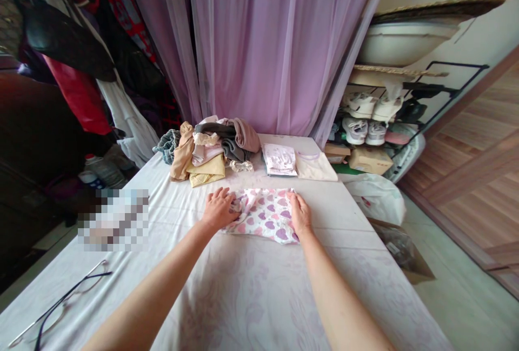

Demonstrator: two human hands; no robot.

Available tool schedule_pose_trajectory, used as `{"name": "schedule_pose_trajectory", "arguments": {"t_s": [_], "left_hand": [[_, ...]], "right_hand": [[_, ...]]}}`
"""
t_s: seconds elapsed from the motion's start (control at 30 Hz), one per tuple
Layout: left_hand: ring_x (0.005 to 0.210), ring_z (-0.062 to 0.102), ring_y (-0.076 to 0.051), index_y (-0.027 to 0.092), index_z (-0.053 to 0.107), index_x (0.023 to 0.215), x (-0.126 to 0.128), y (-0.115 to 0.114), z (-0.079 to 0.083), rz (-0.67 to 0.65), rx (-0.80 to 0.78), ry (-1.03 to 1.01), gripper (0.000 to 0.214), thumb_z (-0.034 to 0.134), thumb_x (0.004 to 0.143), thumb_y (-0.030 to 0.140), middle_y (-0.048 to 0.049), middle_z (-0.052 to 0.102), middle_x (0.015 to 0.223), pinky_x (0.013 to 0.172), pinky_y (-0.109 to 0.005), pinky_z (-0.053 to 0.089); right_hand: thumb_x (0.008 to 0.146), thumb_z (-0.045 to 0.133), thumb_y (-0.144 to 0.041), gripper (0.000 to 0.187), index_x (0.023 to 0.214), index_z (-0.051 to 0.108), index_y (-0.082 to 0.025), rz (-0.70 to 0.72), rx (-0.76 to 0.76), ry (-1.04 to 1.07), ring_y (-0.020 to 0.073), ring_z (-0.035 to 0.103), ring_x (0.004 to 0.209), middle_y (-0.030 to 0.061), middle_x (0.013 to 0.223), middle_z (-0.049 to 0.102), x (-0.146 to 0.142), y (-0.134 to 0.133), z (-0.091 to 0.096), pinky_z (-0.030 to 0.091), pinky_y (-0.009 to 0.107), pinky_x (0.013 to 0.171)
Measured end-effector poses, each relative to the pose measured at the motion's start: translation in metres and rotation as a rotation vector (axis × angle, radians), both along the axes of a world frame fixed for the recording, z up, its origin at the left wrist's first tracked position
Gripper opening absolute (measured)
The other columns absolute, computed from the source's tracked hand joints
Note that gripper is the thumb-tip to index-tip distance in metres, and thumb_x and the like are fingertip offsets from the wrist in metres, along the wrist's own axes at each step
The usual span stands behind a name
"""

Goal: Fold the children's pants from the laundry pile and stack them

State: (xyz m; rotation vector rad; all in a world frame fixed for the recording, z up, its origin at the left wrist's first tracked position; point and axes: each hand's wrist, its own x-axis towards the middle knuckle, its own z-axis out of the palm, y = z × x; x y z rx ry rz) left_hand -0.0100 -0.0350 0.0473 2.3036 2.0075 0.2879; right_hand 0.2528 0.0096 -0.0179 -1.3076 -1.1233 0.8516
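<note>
A white garment [265,214] printed with pink and purple hearts lies folded in a flat strip on the cloth-covered table [251,291]. My left hand [219,209] rests on its left end, fingers spread over the bunched fabric. At the right end, my right hand [300,213] grips the edge, with the thumb side on top and the other fingertips partly hidden. Just beyond are a folded light-print garment [279,158] and, beside it, a folded cream top [316,166].
A heap of loose clothes [214,143] occupies the table's far left. Eyeglasses [60,302] lie at the near left, below a blurred-out patch. Purple curtains [263,42] hang behind the table. Right of it stand a shoe rack [454,90], a plastic bag [377,197] and a cardboard box [417,264].
</note>
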Motion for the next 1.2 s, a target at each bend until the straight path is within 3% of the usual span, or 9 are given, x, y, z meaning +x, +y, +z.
{"name": "schedule_pose_trajectory", "arguments": {"t_s": [0.2,0.4,0.5,0.6,0.73,0.83,0.9,1.07,1.2], "left_hand": [[0.136,0.040,-0.036,0.022,0.057,0.126,-0.010,-0.012,0.003,0.024,0.087,-0.037,0.062,0.074,0.070,0.043,-0.0152,0.045,0.148,0.108,-0.052,0.036],[0.132,0.045,-0.036,0.022,0.066,0.095,-0.015,-0.031,-0.009,0.062,0.144,-0.101,0.031,0.071,0.074,0.044,-0.0131,0.053,0.140,0.106,-0.052,0.039],[0.126,0.050,-0.032,0.023,0.065,0.090,-0.015,-0.035,-0.010,0.037,0.167,-0.181,0.021,0.069,0.075,0.038,-0.0102,0.059,0.133,0.104,-0.049,0.039],[0.104,0.060,-0.026,0.022,0.062,0.088,-0.017,-0.035,-0.008,-0.051,0.092,-0.343,0.019,0.065,0.078,0.038,-0.0079,0.068,0.106,0.094,-0.041,0.045],[0.070,0.055,-0.016,0.019,0.057,0.076,-0.028,-0.034,-0.008,-0.155,-0.111,-0.633,0.037,0.057,0.081,0.056,-0.0001,0.058,0.072,0.069,-0.028,0.045],[0.062,0.049,-0.012,0.018,0.056,0.077,-0.034,-0.030,-0.009,-0.128,-0.249,-0.900,0.048,0.057,0.077,0.066,0.0029,0.052,0.066,0.057,-0.023,0.039],[0.060,0.049,-0.011,0.017,0.057,0.079,-0.035,-0.026,-0.008,-0.064,-0.277,-0.969,0.051,0.056,0.076,0.068,0.0037,0.051,0.064,0.054,-0.022,0.038],[0.078,0.062,-0.018,0.017,0.065,0.104,-0.027,-0.009,0.001,0.042,-0.304,-0.908,0.056,0.070,0.067,0.058,-0.0012,0.066,0.083,0.063,-0.024,0.046],[0.070,0.061,-0.017,0.019,0.064,0.094,-0.022,-0.001,0.010,0.066,-0.268,-0.883,0.040,0.071,0.066,0.046,0.0023,0.063,0.073,0.057,-0.022,0.044]], "right_hand": [[0.078,0.051,-0.069,0.057,0.098,0.074,-0.021,-0.009,-0.013,-0.014,0.0284,0.064,0.107,0.0101,0.108,0.074,0.001,0.000,-0.002,0.045,0.044,0.100],[0.076,0.053,-0.070,0.057,0.096,0.074,-0.021,0.000,-0.025,-0.011,0.0288,0.064,0.108,0.0104,0.107,0.074,0.001,0.001,-0.003,0.045,0.044,0.100],[0.075,0.053,-0.071,0.057,0.095,0.074,-0.021,-0.001,-0.018,-0.011,0.0286,0.064,0.107,0.0102,0.106,0.074,0.001,0.001,-0.002,0.045,0.044,0.100],[0.075,0.053,-0.071,0.058,0.095,0.074,-0.021,-0.001,-0.027,-0.011,0.0286,0.065,0.107,0.0101,0.106,0.074,0.000,0.000,-0.001,0.046,0.044,0.100],[0.074,0.054,-0.071,0.057,0.092,0.075,-0.021,-0.010,-0.025,-0.026,0.0291,0.065,0.106,0.0099,0.104,0.075,0.000,-0.001,0.002,0.045,0.044,0.099],[0.075,0.054,-0.070,0.053,0.089,0.075,-0.023,-0.016,-0.012,-0.052,0.0288,0.065,0.105,0.0084,0.103,0.075,0.000,-0.003,0.005,0.045,0.043,0.099],[0.076,0.054,-0.068,0.052,0.090,0.075,-0.023,-0.015,-0.011,-0.061,0.0288,0.065,0.105,0.0080,0.103,0.075,0.000,-0.003,0.006,0.045,0.043,0.098],[0.076,0.054,-0.067,0.052,0.092,0.075,-0.021,-0.011,-0.033,-0.052,0.0291,0.065,0.105,0.0097,0.103,0.075,-0.001,-0.003,0.006,0.046,0.044,0.097],[0.076,0.053,-0.067,0.055,0.093,0.075,-0.020,-0.004,-0.037,-0.064,0.0304,0.065,0.106,0.0110,0.105,0.074,-0.001,-0.004,0.009,0.046,0.046,0.098]]}}
